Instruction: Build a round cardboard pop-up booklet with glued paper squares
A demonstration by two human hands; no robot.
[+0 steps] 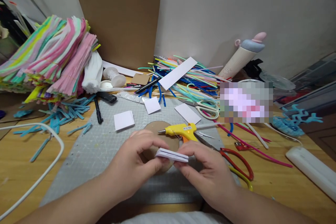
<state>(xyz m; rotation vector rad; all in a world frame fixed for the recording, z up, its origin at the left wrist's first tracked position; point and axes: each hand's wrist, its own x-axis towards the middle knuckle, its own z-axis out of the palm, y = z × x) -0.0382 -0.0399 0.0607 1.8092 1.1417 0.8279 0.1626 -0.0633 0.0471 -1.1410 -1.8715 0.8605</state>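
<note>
Between my two hands I hold a small stack of white card pieces (172, 154), edge toward me, with a thin dark gap between its layers. My left hand (139, 159) pinches its left end between thumb and fingers. At the right end, my right hand (206, 164) grips it the same way. Just behind lies a yellow hot glue gun (181, 131), nozzle to the left, over a round cardboard disc (154, 126) that my hands partly cover. Farther back lie a white card square (124, 120), a smaller square (152, 105) and a white card rectangle (187, 113).
A grey cutting mat (86, 154) covers the middle of the wooden table. Red-handled scissors (237, 161) and cream-handled scissors (208, 108) lie right. Pipe cleaner bundles (49, 56) are heaped left, beside a white cable (56, 147). A cardboard sheet (120, 17) and a bottle (243, 56) stand behind.
</note>
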